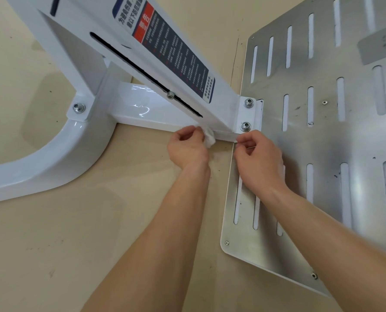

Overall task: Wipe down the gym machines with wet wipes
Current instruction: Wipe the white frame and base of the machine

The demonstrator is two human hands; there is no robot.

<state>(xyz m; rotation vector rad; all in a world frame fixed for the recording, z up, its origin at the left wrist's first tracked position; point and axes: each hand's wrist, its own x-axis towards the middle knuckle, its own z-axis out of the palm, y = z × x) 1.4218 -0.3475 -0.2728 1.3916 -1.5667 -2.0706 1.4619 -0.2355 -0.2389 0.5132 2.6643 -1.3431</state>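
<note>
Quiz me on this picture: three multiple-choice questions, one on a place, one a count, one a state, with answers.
1. Where is the wet wipe?
A. in a bucket
B. against the white bar
C. tucked in a pocket

2. How many bolts show on the bracket beside the metal plate?
A. one
B. two
C. five

3. The left hand is
A. flat and empty
B. gripping the wipe
C. out of view

Answers: B, it touches the bar's lower edge; B, two bolt heads show; B, fingers curl round it.

Open floor (111, 221) lies between white frame (59, 158) and slotted plate (322, 136)
</note>
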